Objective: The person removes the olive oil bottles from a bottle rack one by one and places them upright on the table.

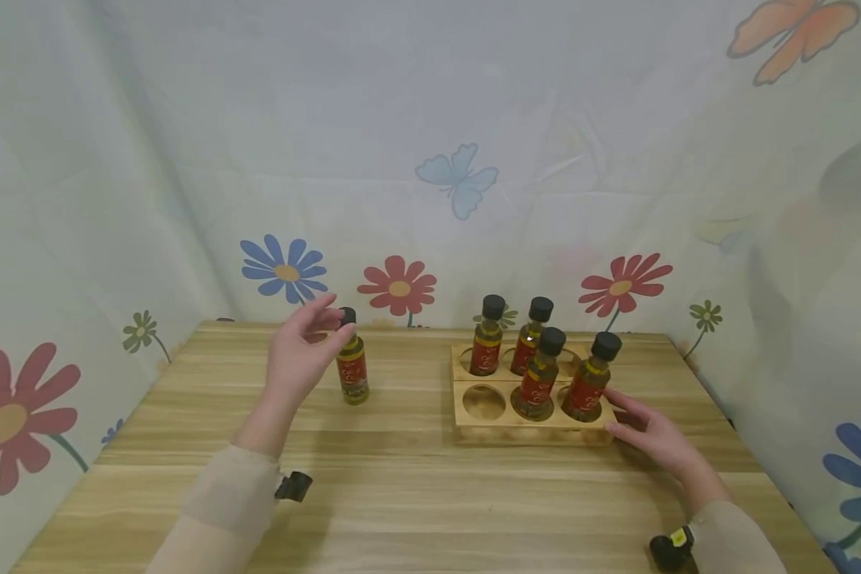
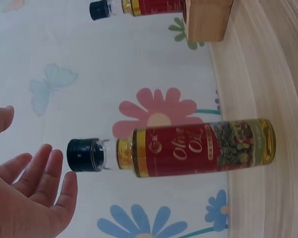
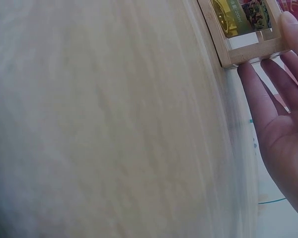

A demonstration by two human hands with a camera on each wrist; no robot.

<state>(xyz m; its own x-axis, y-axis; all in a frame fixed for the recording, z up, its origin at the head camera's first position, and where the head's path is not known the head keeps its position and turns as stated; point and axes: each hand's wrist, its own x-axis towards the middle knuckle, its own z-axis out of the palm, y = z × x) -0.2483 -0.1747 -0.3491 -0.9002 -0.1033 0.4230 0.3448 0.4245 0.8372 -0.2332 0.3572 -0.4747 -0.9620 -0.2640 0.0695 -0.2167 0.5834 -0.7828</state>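
Note:
A bottle of olive oil (image 2: 188,148) with a black cap and red label stands upright at the left of the table. My left hand (image 1: 303,351) is beside its cap, fingers loosely bent, with a gap to the cap in the left wrist view. On the right, a two-tier wooden rack (image 1: 538,434) holds several similar bottles (image 1: 538,383) upright; its front-left hole shows no bottle. My right hand (image 1: 653,437) is at the rack's right end. There its nearly straight fingers (image 3: 253,87) touch the end face and the thumb lies at the front corner.
The wooden table (image 1: 402,494) reaches back to a flower-printed cloth (image 1: 330,159). Small black wrist cameras (image 1: 294,486) sit on both forearms. Bare tabletop lies between the lone bottle and the rack.

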